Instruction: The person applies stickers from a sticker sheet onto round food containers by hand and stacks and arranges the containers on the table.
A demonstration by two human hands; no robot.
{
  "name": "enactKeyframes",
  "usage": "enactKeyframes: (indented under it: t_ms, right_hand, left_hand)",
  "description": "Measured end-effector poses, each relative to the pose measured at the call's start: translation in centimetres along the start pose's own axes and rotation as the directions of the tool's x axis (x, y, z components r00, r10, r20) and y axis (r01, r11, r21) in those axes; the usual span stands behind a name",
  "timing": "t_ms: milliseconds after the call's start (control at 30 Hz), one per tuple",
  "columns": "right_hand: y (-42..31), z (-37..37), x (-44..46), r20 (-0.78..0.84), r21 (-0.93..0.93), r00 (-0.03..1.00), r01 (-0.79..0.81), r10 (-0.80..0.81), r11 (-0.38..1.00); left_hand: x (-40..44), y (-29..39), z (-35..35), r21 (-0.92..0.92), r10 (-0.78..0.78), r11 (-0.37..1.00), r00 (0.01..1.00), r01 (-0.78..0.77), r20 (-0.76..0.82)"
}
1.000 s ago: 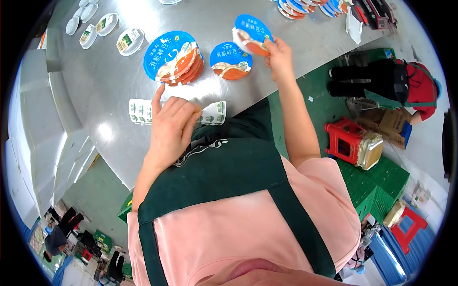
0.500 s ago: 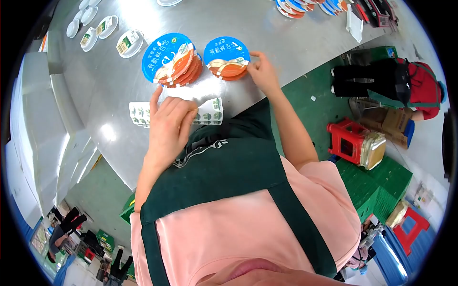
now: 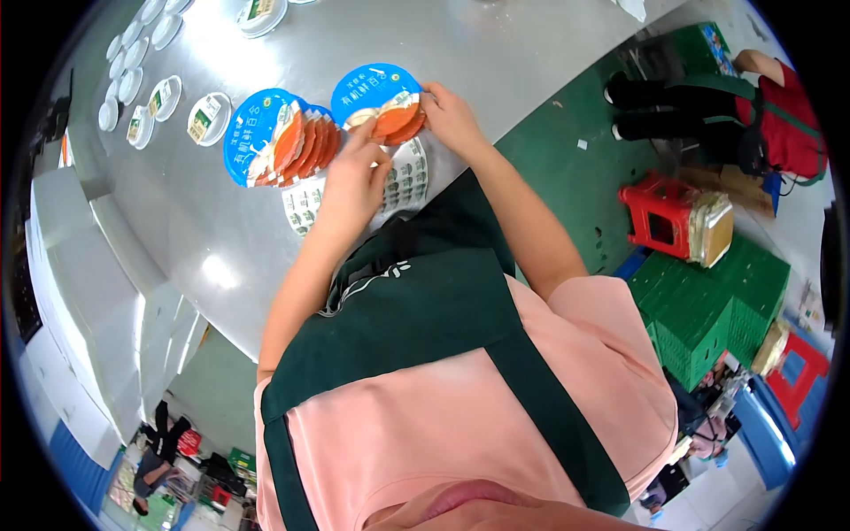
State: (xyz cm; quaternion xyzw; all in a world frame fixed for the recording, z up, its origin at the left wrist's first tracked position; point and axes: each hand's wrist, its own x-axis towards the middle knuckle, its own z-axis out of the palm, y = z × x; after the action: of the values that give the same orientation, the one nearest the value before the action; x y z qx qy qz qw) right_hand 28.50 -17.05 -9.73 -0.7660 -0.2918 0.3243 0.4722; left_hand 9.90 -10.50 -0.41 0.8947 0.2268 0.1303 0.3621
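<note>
Two fanned piles of round blue-and-orange printed labels lie on the metal table. My right hand (image 3: 452, 117) grips the right edge of the smaller pile (image 3: 376, 91) between thumb and fingers. My left hand (image 3: 356, 173) reaches to that pile's lower left edge, index finger stretched out onto it and the other fingers partly curled. To the left lies the larger pile (image 3: 258, 137), its orange edges spread out. A white sheet of small green-printed stickers (image 3: 407, 181) is partly covered by my left hand and forearm.
White round tubs, some with stickers (image 3: 209, 119), stand at the left of the metal table (image 3: 496, 62). Right of its edge are a red stool (image 3: 651, 212), green crates (image 3: 708, 301) and a person in red (image 3: 779, 115). Other people show at the bottom corners.
My left hand has moved up and right from the sticker sheet to the smaller label pile. My right hand stays at that pile's edge. The view has shifted, and the larger pile looks more fanned.
</note>
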Motion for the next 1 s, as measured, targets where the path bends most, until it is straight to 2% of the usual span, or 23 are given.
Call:
enactKeyframes:
  t_ms: [67, 133, 200, 267, 333, 433, 567, 633, 667, 733, 800, 867, 900, 1000]
  right_hand:
    - [0.0, -0.1, -0.2, -0.008, -0.018, 1.000, -0.001, 0.001, 1.000]
    - [-0.7, -0.2, -0.1, -0.012, -0.043, 1.000, 0.009, -0.010, 0.999]
    - [-1.4, -0.1, -0.3, -0.009, -0.157, 1.000, 0.001, -0.002, 0.988]
    - [-2.1, 0.0, -0.6, 0.002, -0.179, 1.000, 0.010, -0.010, 0.984]
    - [-1.5, 0.6, -0.3, -0.010, -0.288, 1.000, 0.008, -0.011, 0.958]
    - [-1.0, 1.0, 0.0, -0.031, -0.200, 0.999, 0.021, -0.027, 0.980]
    - [-0.4, 1.1, 0.1, -0.048, -0.260, 0.998, 0.030, -0.044, 0.965]
    - [0.2, 0.9, 0.0, -0.046, -0.119, 0.985, 0.161, -0.167, 0.980]
    - [0.6, 0.6, 0.0, -0.044, -0.121, 0.985, 0.161, -0.168, 0.979]
    - [-0.2, -0.7, -0.2, 0.161, 0.129, 0.984, -0.101, 0.080, 0.987]
    - [0.7, -1.4, 0.7, 0.111, 0.145, 0.994, -0.037, 0.021, 0.989]
    - [-0.3, -2.6, 0.9, -0.061, 0.156, 0.996, -0.052, 0.062, 0.986]
    - [-0.9, -3.4, 1.9, -0.063, 0.152, 0.997, -0.030, 0.040, 0.988]
    - [-2.7, -5.4, 4.8, -0.080, -0.174, 0.996, 0.017, -0.031, 0.985]
  left_hand:
    - [0.4, 1.0, -1.4, -0.267, -0.146, 0.953, 0.989, 0.146, 0.019]
    - [0.6, 1.1, -2.2, -0.258, -0.158, 0.952, 0.986, 0.165, 0.046]
    - [0.7, 0.6, -2.5, -0.246, -0.108, 0.964, 0.994, 0.101, -0.014]
    - [0.7, 0.2, -2.5, -0.282, -0.119, 0.953, 0.993, 0.111, -0.011]
    - [0.6, 0.3, -2.7, -0.299, -0.131, 0.947, 0.991, 0.121, -0.015]
    - [0.8, 0.2, -2.2, -0.235, -0.053, 0.971, 0.998, 0.042, -0.044]
    - [0.9, 0.4, -1.5, -0.228, -0.002, 0.974, 0.999, -0.010, -0.052]
    - [0.8, 0.2, -1.0, -0.261, -0.006, 0.965, 0.998, -0.012, -0.067]
    - [0.7, 0.2, -0.8, -0.292, -0.009, 0.956, 0.997, -0.013, -0.075]
    - [0.3, 0.2, -0.5, -0.275, 0.016, 0.961, 0.998, -0.034, -0.068]
    - [-0.1, 0.3, -0.3, -0.228, 0.068, 0.972, 0.997, -0.058, 0.038]
    - [-0.5, 0.2, -0.3, -0.216, 0.123, 0.971, 0.990, -0.105, 0.071]
    - [-0.7, 0.8, -0.8, -0.221, 0.117, 0.971, 0.990, -0.097, 0.079]
    - [-1.8, 2.7, -3.4, -0.196, 0.056, 0.980, 0.988, -0.028, 0.141]
